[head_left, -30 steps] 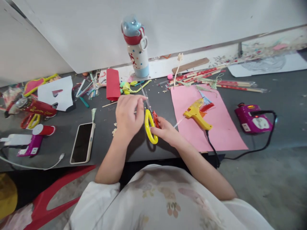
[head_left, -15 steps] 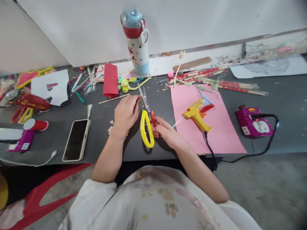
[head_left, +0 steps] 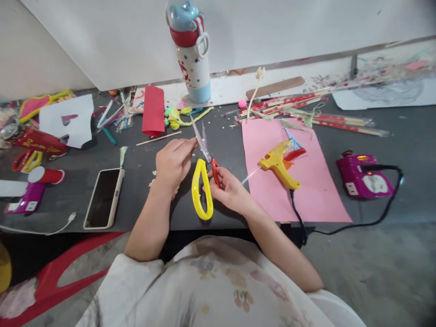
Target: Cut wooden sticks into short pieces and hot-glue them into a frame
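My right hand (head_left: 229, 188) grips the scissors (head_left: 205, 152) by the red handle, while the yellow handle loop hangs to the left of my fingers. The blades stand a little apart and point away from me. Left of the blades is my left hand (head_left: 175, 164), closed with its fingertips together close to the metal. Whatever those fingers may hold is hidden. Small pale crumbs (head_left: 152, 178) lie beside my left wrist. Beyond that hand a thin wooden stick (head_left: 158, 138) rests on the dark table (head_left: 136, 190).
A yellow glue gun (head_left: 281, 165) lies on pink paper (head_left: 306, 204), its cord running toward a purple power block (head_left: 366, 177). A phone (head_left: 104, 198) is at left. Behind stand a bottle (head_left: 192, 63), a folded red paper (head_left: 154, 110) and wrapped sticks (head_left: 286, 105).
The scissors' handles have spread farther apart and the blades have opened slightly. Both hands have shifted a little to the left in the view.
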A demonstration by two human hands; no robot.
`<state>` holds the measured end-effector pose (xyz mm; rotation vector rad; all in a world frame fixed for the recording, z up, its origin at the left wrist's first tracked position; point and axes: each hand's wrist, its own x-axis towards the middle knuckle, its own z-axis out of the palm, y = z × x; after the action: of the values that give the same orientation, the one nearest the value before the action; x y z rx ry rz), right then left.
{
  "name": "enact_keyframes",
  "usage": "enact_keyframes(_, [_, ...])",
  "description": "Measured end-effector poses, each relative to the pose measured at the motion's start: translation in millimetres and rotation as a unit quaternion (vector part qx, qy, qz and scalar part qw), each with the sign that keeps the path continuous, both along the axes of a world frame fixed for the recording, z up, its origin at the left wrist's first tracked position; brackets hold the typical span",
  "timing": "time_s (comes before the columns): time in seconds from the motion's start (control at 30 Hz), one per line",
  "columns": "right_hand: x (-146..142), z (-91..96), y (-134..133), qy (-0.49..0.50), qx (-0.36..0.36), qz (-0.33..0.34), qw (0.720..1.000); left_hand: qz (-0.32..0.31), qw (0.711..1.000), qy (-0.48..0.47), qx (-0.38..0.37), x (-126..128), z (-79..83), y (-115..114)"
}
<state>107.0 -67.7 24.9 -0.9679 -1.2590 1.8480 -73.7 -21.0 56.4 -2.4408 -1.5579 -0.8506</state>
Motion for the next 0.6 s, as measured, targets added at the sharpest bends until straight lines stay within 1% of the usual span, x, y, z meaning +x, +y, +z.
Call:
enact_keyframes(0.23, [0.3, -0.8, -0.6, 0.005, 0.013, 0.016, 1.0, 0.01, 1.0, 0.026, -0.009, -0.7, 3.0, 0.2])
enact_keyframes(0.4, [1.2, 1.9, -1.0, 0.01, 0.006, 0.013, 1.0, 0.009, 1.0, 0.019, -0.001, -0.5, 3.3, 0.5])
enact_keyframes(0.6, [3.0, 1.6, -1.1, 0.01, -0.001, 0.012, 1.0, 0.002, 1.0, -0.001, -0.017, -0.2, 2.7, 0.1])
